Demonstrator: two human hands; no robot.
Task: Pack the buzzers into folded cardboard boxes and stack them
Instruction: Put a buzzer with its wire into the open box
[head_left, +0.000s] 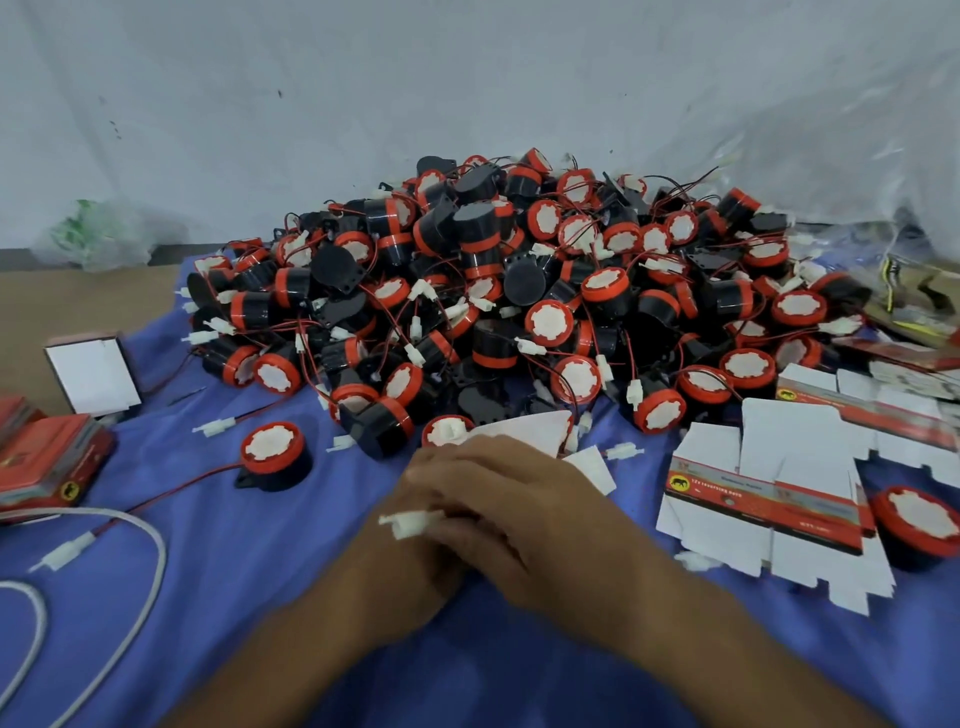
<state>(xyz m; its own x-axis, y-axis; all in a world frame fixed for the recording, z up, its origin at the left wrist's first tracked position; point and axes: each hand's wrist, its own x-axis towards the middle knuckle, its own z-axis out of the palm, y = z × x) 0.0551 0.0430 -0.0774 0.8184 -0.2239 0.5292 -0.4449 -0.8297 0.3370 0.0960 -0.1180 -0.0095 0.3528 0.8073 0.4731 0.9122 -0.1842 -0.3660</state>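
My two hands meet at the centre of the blue cloth. My right hand (519, 499) lies over my left hand (400, 577). Both curl round a partly folded cardboard box (524, 428), of which only white flaps show beyond my fingers. A white connector (410, 522) pokes out to the left between my hands. What the box holds is hidden. Behind them rises a big pile of black and red buzzers (493, 291) with red wires. One loose buzzer (275, 454) lies to the left. Flat, unfolded boxes (769, 499) lie to the right.
Red packed boxes (47, 467) are stacked at the left edge, with an upright white-faced box (93, 374) behind them. A white cable (130, 525) loops at lower left. Another buzzer (919, 522) sits at the far right. Clear plastic bags (883, 197) are at the back right.
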